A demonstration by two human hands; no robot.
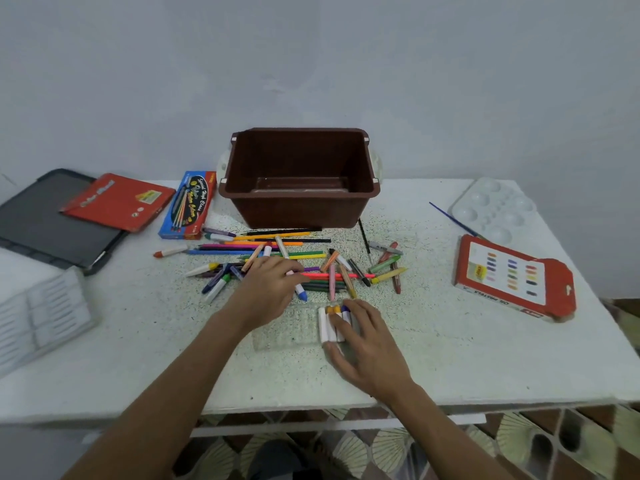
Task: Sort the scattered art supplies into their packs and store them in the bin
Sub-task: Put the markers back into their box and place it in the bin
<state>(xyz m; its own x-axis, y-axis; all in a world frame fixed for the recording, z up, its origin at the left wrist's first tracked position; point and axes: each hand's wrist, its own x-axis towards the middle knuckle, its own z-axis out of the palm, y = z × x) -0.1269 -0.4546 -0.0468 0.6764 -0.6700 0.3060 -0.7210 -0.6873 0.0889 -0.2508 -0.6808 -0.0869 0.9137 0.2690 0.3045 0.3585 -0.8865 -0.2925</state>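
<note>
- White ribbed plastic insert tray [41, 317], far left at the table edge: a thin moulded sheet, judged light and flexible. Support it from beneath.
- Flat red cardboard pack [117, 202], lying partly on a dark grey lid [38, 220], with a blue cardboard pencil box [187, 206] just beside it. Both are judged light and easy to crush. Grip them by the long edges.
- Scattered pile of coloured pencils and paper-wrapped pastel sticks [273, 249], on the table in front of the bin. The pencils are stiff and round and likely to roll. The pastels are soft and likely to snap or smear, so hold them mid-length on the paper wrap.
- Left hand [266, 289]: over the pile, fingers curled together round a white-wrapped, blue-tipped pastel [302, 294].
- Brown rectangular plastic bin [301, 181]: upright at back centre, with nothing visible inside. It is judged rigid. Lift it by the rim.
- Row of white-wrapped pastels [329, 323]: seated side by side in a clear plastic tray [277, 337] near the front edge.
- Right hand [367, 348]: fingers spread, resting flat on that row and pinching nothing.
- Red oil-pastel box [512, 275]: lying flat at the right, with a white plastic palette [491, 209] behind it.
- Surface: white speckled tabletop [138, 358], flat and hard, so sticks can roll across it.
- Room: plain pale wall behind, patterned floor below.
</note>
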